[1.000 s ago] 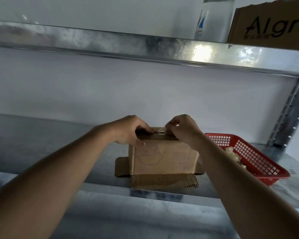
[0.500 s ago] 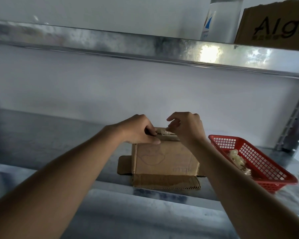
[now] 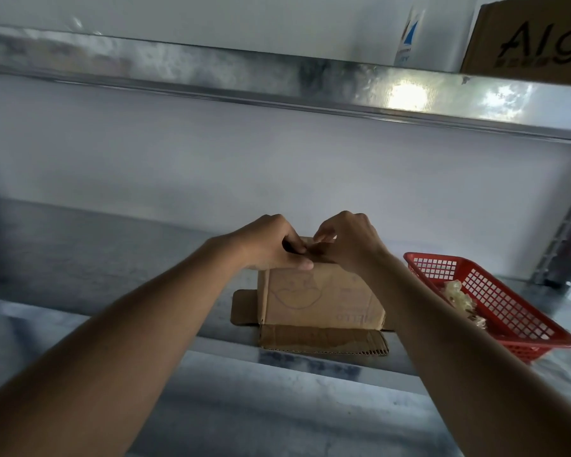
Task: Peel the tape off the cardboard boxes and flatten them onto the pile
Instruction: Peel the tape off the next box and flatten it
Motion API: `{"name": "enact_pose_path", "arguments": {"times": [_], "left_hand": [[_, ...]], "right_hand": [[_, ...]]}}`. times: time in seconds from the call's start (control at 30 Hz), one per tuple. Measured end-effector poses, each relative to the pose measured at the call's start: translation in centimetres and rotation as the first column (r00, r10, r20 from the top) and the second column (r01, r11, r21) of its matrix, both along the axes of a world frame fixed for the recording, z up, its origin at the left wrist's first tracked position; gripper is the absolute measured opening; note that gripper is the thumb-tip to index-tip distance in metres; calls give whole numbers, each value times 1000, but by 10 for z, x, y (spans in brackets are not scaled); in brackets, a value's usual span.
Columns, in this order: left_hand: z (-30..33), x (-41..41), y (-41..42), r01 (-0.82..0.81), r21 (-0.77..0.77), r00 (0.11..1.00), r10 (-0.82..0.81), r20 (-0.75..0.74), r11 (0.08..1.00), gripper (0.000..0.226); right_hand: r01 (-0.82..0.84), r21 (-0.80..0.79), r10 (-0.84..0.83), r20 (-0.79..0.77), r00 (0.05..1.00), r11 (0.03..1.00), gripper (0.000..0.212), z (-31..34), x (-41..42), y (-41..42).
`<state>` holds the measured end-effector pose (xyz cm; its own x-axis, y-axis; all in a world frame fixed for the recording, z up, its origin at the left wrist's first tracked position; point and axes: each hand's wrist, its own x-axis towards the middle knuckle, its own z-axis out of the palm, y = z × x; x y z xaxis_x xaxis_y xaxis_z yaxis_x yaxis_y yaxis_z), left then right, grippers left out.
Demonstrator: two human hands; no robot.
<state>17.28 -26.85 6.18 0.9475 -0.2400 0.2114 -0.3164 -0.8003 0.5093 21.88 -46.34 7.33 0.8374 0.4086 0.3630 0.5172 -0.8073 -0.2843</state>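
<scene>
On the metal shelf [image 3: 80,324], both hands grip the upright cardboard box [image 3: 320,300] lying left-right, apparently pinching tape.

Box [image 3: 323,298]: matt brown corrugated cardboard, fluted edges exposed. Shelf [image 3: 310,390]: dull, mottled galvanised metal. Basket [image 3: 495,308]: glossy red plastic mesh. Upper shelf rail [image 3: 277,80]: reflective metal.
</scene>
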Motion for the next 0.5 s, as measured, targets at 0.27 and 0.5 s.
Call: {"name": "enact_pose_path", "arguments": {"times": [0.27,0.5], "left_hand": [[3,2,9,14,42,1000,-14,-11,999,45],[10,6,10,-6,92,1000,7,-8,996,29]], "right_hand": [[143,31,-146,83,986,989,31,-6,1,-2],[46,205,-95,236,967,978,22,-7,8,-49]]}}
